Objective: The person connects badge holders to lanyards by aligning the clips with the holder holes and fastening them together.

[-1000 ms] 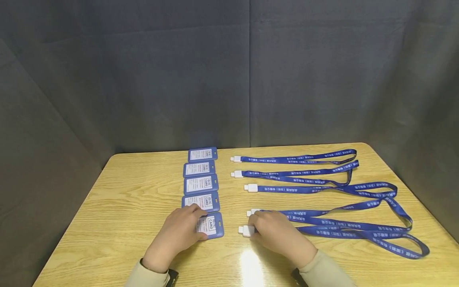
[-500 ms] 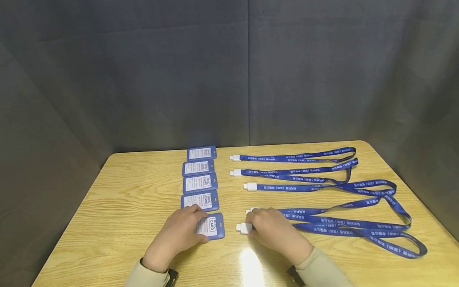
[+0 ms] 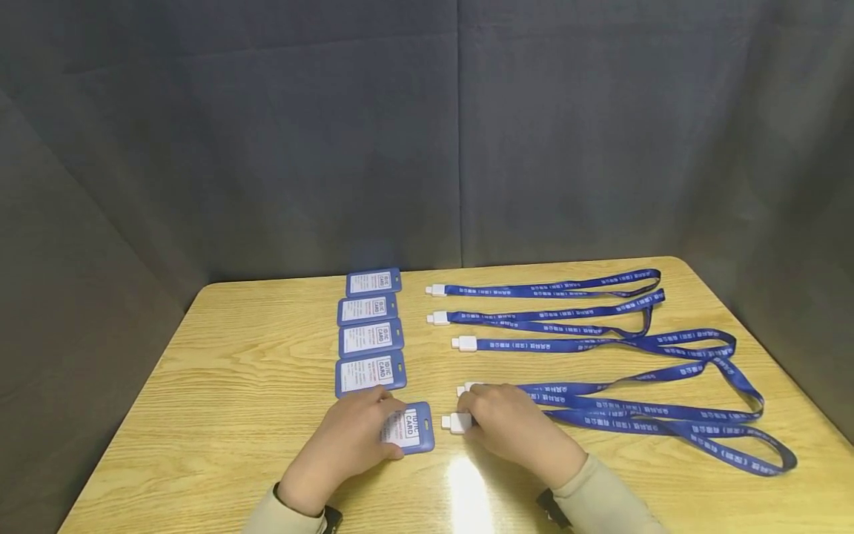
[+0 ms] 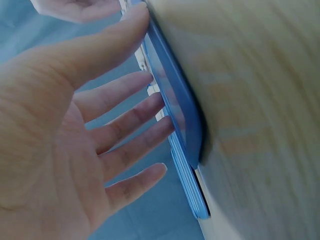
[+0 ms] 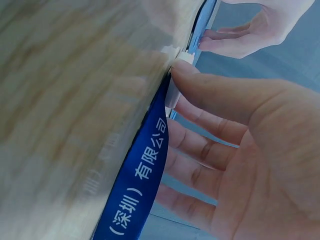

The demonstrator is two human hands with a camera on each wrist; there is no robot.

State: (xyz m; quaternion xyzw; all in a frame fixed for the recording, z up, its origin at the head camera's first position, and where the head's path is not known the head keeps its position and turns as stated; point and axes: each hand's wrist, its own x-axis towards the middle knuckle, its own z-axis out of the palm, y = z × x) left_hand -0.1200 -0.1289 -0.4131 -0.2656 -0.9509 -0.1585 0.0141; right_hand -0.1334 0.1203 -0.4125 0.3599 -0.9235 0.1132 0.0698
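My left hand (image 3: pixel 356 434) holds the nearest blue ID card holder (image 3: pixel 422 439) by its long edges, thumb on the near side and fingers on the far side. In the left wrist view, this card holder (image 4: pixel 182 107) lies low against the table, slightly tilted. My right hand (image 3: pixel 510 424) pinches the white clip (image 3: pixel 459 423) of the nearest blue lanyard between thumb and index finger. The lanyard's printed strap (image 5: pixel 137 182) trails from that clip in the right wrist view. The clip's tip points left at the slotted end of the card holder, a small gap between them.
Several more blue card holders (image 3: pixel 370 373) form a column on the wooden table (image 3: pixel 233 386), behind my left hand. Several other lanyards lie to the right, one clip (image 3: pixel 465 343) just beyond my right hand; their straps (image 3: pixel 694 341) overlap. A dark curtain (image 3: pixel 320 148) stands behind the table.
My left hand has slid its card holder right and slightly nearer me, away from the column and towards the clip. My right hand has stayed nearly in place, holding the lanyard clip.
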